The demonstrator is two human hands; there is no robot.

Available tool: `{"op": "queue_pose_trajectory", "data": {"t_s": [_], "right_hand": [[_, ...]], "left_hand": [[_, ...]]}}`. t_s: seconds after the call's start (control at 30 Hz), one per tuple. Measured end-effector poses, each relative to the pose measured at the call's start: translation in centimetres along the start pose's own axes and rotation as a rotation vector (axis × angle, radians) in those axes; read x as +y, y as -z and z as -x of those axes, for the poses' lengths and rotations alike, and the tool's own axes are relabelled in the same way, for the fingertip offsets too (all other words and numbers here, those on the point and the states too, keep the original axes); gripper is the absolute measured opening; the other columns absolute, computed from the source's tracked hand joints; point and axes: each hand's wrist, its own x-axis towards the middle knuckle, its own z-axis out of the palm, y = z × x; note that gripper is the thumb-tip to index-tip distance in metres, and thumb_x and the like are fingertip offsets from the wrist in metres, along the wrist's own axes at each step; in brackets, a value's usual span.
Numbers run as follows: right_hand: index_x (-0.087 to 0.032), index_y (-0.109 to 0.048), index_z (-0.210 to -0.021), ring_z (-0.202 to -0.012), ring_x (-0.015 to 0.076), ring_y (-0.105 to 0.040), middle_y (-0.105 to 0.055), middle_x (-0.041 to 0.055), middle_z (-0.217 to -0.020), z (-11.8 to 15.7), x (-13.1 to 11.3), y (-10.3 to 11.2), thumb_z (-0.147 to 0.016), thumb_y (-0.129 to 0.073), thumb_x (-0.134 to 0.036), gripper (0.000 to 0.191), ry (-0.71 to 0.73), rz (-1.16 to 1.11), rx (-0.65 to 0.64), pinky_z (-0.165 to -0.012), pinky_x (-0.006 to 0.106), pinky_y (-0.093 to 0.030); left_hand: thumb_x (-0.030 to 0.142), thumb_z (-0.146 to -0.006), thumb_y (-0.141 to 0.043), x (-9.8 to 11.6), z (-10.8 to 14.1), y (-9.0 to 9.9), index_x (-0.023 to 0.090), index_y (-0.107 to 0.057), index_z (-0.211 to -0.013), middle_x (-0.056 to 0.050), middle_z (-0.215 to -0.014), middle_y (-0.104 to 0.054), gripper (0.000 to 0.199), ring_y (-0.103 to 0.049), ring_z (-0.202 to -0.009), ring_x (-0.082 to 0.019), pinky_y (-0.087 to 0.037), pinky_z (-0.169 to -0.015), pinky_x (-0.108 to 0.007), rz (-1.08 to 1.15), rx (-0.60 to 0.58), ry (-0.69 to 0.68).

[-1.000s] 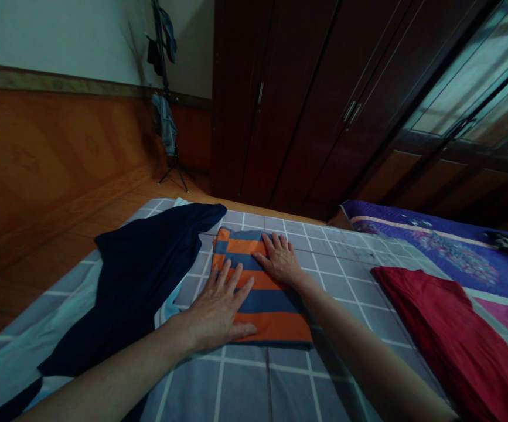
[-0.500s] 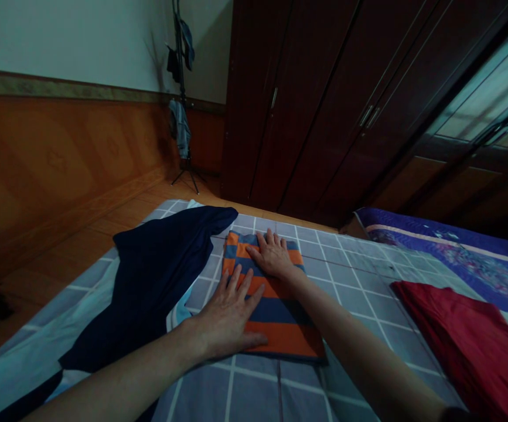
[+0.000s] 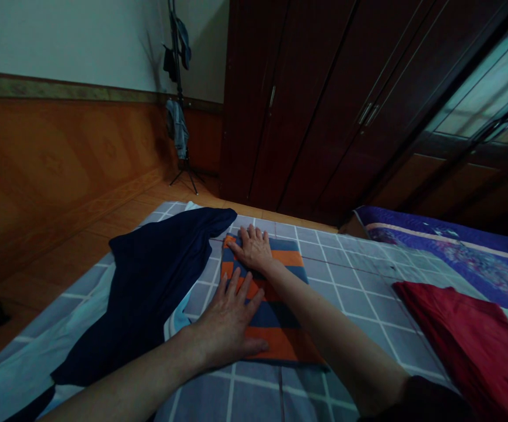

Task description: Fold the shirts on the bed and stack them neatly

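An orange and blue striped garment (image 3: 286, 337), folded into a flat rectangle, lies on the checked bedsheet (image 3: 354, 299). My left hand (image 3: 229, 319) rests along its left edge with the fingers spread. Farther off, my right hand (image 3: 254, 249) presses flat near the garment's far left corner, fingers stretched out. Neither hand grips anything. The forearms and hands cover parts of the stripes. Beside my left arm a dark navy garment (image 3: 148, 293) is spread out, with light blue and white cloth (image 3: 78, 334) under it.
A red folded cloth (image 3: 469, 334) lies at the right of the bed. Beyond it is a purple flowered mattress (image 3: 438, 240). A dark wardrobe (image 3: 306, 105) stands past the bed's far edge, and a coat stand (image 3: 178, 88) holds clothes in the corner.
My right hand has slid left across the far end of the striped garment, towards its far left corner. My left hand has stayed in nearly the same place.
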Motion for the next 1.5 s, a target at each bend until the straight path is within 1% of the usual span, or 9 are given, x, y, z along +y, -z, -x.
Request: {"op": "queue_pose_trajectory", "data": {"t_s": [0.2, 0.5, 0.67, 0.87, 0.97, 1.1, 1.2, 1.37, 1.5], "right_hand": [[-0.01, -0.028, -0.146, -0.139, 0.034, -0.018, -0.022, 0.0199, -0.151, 4.3, 3.9, 0.7, -0.091, -0.025, -0.065, 0.077, 0.079, 0.055, 0.04, -0.11, 0.048, -0.012], [-0.008, -0.029, -0.145, -0.135, 0.0323, -0.028, -0.028, 0.0179, -0.149, 5.8, 10.5, 0.7, -0.092, -0.027, -0.063, 0.076, -0.223, 0.06, -0.003, -0.109, 0.047, -0.02], [-0.002, -0.023, -0.146, -0.137, 0.0325, -0.024, -0.025, 0.0226, -0.149, 10.1, 10.3, 1.3, -0.094, -0.034, -0.055, 0.075, -0.3, 0.06, 0.032, -0.109, 0.047, -0.023], [-0.011, -0.034, -0.144, -0.14, 0.0298, -0.018, -0.025, 0.0159, -0.151, 20.2, 7.2, 3.4, -0.092, -0.044, -0.051, 0.066, 0.111, -0.092, -0.097, -0.111, 0.051, -0.024], [-0.011, -0.039, -0.14, -0.135, 0.0292, -0.029, -0.033, 0.0176, -0.147, 22.9, 7.1, 4.1, -0.091, -0.048, -0.045, 0.06, 0.028, -0.198, -0.026, -0.107, 0.048, -0.033], [-0.013, -0.057, -0.12, -0.117, 0.0283, -0.047, -0.052, 0.0166, -0.128, 23.0, 8.1, 4.2, -0.09, -0.052, -0.035, 0.038, -0.158, -0.273, 0.108, -0.099, 0.047, -0.04], [-0.014, -0.063, -0.102, -0.117, 0.0298, -0.046, -0.053, 0.0169, -0.123, 22.3, 8.3, 4.2, -0.085, -0.059, -0.033, 0.027, -0.217, -0.304, 0.122, -0.1, 0.047, -0.039], [-0.016, -0.062, -0.078, -0.127, 0.0319, -0.037, -0.049, 0.0179, -0.131, 22.3, 8.2, 4.6, -0.08, -0.063, -0.035, 0.019, -0.268, -0.418, 0.062, -0.104, 0.046, -0.033], [-0.017, -0.06, -0.069, -0.135, 0.0324, -0.026, -0.042, 0.0171, -0.14, 22.7, 8.4, 4.5, -0.079, -0.063, -0.036, 0.022, -0.276, -0.481, 0.012, -0.107, 0.045, -0.029]], "left_hand": [[0.065, -0.078, -0.054, 0.0, 0.1, -0.1, 0.023, -0.023, -0.148, -0.016, -0.155, -0.003, 0.087, 0.008, -0.139, -0.041, -0.01, -0.109, -0.062, -0.02, -0.014, 0.005], [0.067, -0.08, -0.048, -0.5, 0.0, -1.1, 0.022, -0.022, -0.149, -0.016, -0.155, -0.002, 0.086, 0.01, -0.139, -0.04, -0.01, -0.109, -0.062, -0.085, 0.033, -0.019], [0.068, -0.082, -0.044, -0.4, 0.1, -1.1, 0.022, -0.019, -0.149, -0.016, -0.155, 0.001, 0.086, 0.011, -0.139, -0.039, -0.01, -0.11, -0.06, -0.09, 0.012, -0.013], [0.067, -0.081, -0.046, -0.4, 0.1, -1.0, 0.022, -0.021, -0.149, -0.016, -0.155, -0.002, 0.085, 0.008, -0.139, -0.04, -0.012, -0.109, -0.061, -0.091, 0.029, -0.014], [0.067, -0.082, -0.045, -0.5, 0.2, -0.9, 0.023, -0.021, -0.149, -0.015, -0.155, -0.001, 0.083, 0.007, -0.14, -0.04, -0.013, -0.11, -0.06, -0.105, 0.017, -0.01], [0.068, -0.082, -0.043, -0.7, 0.3, -1.1, 0.025, -0.02, -0.149, -0.012, -0.156, -0.001, 0.083, 0.005, -0.141, -0.038, -0.013, -0.111, -0.058, -0.118, 0.02, -0.014], [0.066, -0.081, -0.047, -1.3, -0.2, -1.3, 0.022, -0.024, -0.148, -0.013, -0.156, -0.006, 0.084, -0.005, -0.142, -0.036, -0.019, -0.111, -0.054, -0.074, 0.088, 0.004], [0.054, -0.083, -0.047, -3.6, -1.1, -0.9, 0.01, -0.04, -0.139, -0.017, -0.146, -0.038, 0.071, -0.037, -0.133, -0.031, -0.033, -0.108, -0.044, 0.166, 0.421, 0.21], [0.055, -0.074, -0.055, -5.1, -0.2, -0.3, 0.012, -0.048, -0.13, -0.016, -0.124, -0.058, 0.071, -0.063, -0.104, -0.029, -0.051, -0.086, -0.039, 0.487, 0.426, 0.437]]}}
